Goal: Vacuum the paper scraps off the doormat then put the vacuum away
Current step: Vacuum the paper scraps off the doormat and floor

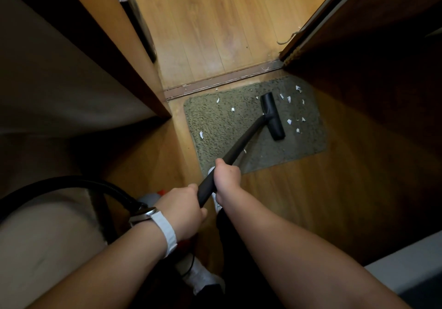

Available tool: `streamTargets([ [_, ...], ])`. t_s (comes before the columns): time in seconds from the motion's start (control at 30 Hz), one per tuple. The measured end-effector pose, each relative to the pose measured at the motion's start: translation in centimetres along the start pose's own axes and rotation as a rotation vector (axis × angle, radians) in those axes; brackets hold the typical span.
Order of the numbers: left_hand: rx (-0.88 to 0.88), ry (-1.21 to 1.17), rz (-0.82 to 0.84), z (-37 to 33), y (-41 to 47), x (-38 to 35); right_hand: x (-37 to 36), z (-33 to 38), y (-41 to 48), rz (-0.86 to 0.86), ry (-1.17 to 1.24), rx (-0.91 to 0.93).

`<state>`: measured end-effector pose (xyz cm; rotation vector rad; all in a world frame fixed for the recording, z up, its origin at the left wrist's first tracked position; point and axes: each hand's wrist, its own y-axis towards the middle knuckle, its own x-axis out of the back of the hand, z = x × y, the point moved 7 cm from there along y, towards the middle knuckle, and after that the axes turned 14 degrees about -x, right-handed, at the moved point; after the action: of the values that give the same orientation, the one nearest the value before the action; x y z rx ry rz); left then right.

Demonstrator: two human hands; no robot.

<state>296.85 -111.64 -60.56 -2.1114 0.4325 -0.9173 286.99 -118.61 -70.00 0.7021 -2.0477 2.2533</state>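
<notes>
Judged midway at best: the nozzle (272, 115) rests on the doormat (227, 129) with paper scraps (289, 121) lying on both sides of it, thickest toward the right. The left hand (184, 208) and right hand (227, 174) each have fingers curled round the black wand (241, 146) (the putting-away is yet to come), and no container's inside is visible.

- I'm in a home, standing at an inner doorway.
- A small green doormat (220, 127) lies on the wood-plank floor (215, 21) before me.
- A metal threshold strip (222, 79) runs between a wooden door frame (119, 33) and a wooden door (382, 33).
</notes>
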Motion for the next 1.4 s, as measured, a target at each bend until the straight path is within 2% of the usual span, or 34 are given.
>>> streamTargets([
  [0.47,0.077,0.018,-0.033,2.5,-4.9,-0.5,-2.0,-3.3,-2.5,0.045,-0.070,0.019],
  [1.07,0.031,-0.013,-0.014,0.8,-1.7,0.6,-1.5,-0.8,-0.6,0.056,-0.009,-0.025],
  [1.4,-0.046,0.032,-0.005,-2.5,2.4,1.4,1.6,2.7,1.4,-0.008,0.022,0.004],
])
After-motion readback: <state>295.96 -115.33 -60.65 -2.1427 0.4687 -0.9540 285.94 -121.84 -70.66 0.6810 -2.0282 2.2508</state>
